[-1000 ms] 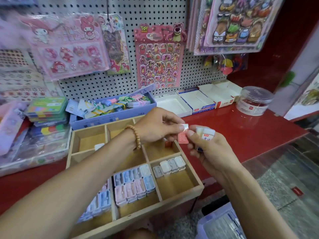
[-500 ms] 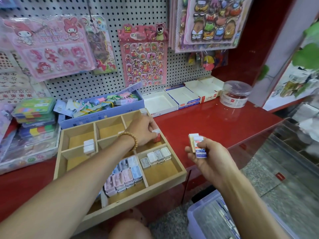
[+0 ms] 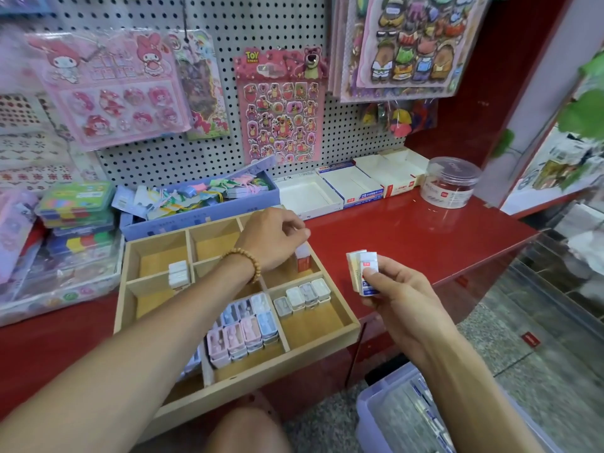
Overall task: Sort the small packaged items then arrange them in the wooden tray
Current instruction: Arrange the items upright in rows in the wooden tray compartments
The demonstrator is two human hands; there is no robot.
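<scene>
The wooden tray (image 3: 261, 378) lies on the red counter, divided into compartments. My left hand (image 3: 273, 238) reaches over its back right compartment, fingers curled on the top of a red-and-white eraser (image 3: 304, 262) that stands on end against the tray's right wall. To the right of the tray, my right hand (image 3: 397, 292) grips a small stack of white packaged erasers (image 3: 364, 272) in the air. Pastel pink and blue packs (image 3: 242, 328) fill a front compartment. White packs (image 3: 307, 296) line the front right compartment, and a white stack (image 3: 179, 273) sits on the left.
Behind the tray stands a blue box of coloured clips (image 3: 196, 196), with open white boxes (image 3: 307, 195) and a clear round jar (image 3: 449, 183) to its right. Colourful cases (image 3: 76, 206) are piled at the left. A clear plastic bin (image 3: 408, 415) sits on the floor below my right hand.
My left hand took the red-and-white eraser from my right hand and carried it down into the tray's back right compartment. My right hand drew back to the right with its stack.
</scene>
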